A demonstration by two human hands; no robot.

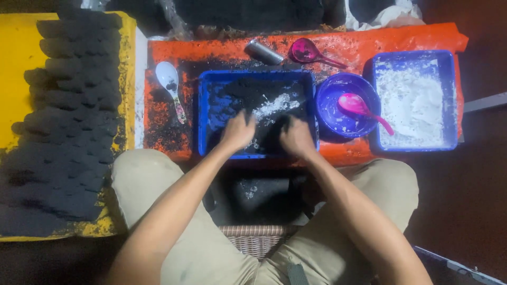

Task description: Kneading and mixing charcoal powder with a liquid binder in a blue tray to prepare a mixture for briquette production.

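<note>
A blue rectangular tray (pixel 205 111) sits on an orange sheet (pixel 348 47) and holds black powder with a streak of white powder (pixel 274 104) in it. My left hand (pixel 237 132) and my right hand (pixel 297 138) are both down in the black powder at the tray's near side, side by side, fingers pushed into the mix. Whether the fingers are closed around any of it I cannot tell. My knees in beige trousers frame the tray.
Rows of dark pressed lumps (pixel 68 121) lie on a yellow board (pixel 16 63) at left. A white spoon (pixel 170 84), a metal cylinder (pixel 263 53), a pink scoop (pixel 307 51), a purple bowl (pixel 330 113) with a pink spoon (pixel 359 108) and a second blue tray (pixel 449 100) of white powder surround the tray.
</note>
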